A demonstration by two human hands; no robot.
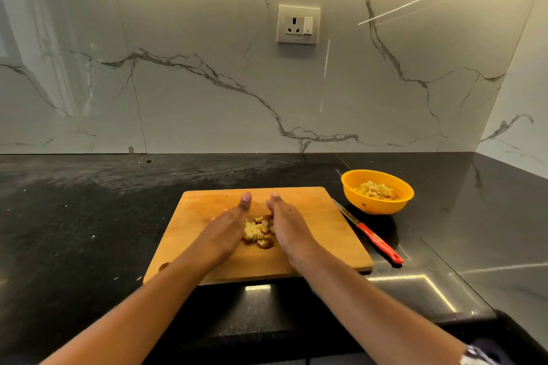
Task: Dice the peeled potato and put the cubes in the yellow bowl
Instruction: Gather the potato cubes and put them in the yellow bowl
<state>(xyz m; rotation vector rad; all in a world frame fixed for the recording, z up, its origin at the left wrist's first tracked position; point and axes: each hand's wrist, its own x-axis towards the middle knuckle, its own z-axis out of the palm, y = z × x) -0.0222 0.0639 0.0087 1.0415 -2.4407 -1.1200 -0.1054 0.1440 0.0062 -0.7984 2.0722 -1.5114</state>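
Since the red-handled knife [367, 231] lies on the dark table [89, 216] just right of the wooden cutting board [311, 216], with its tip at the board's edge, the cutting looks done. I think the step in hand is gathering. A small pile of potato cubes [256, 230] sits in the middle of the board, and the two hands stand on either side of it like walls.

The left hand [228, 225] is on the left of the pile and the right hand [286, 222] is on the right. Both are up on their edges, palms facing each other. The fingers [244, 201] are straight and held close together, pointing to the far side of the board. They pinch nothing, and both hands seem to touch the pile.

The yellow bowl [376, 207] stands on the table at the far right, apart from the board, and has some cubes in it. Next, the hands likely need to squeeze in, scoop up the pile without dropping bits, and carry it right to the bowl.
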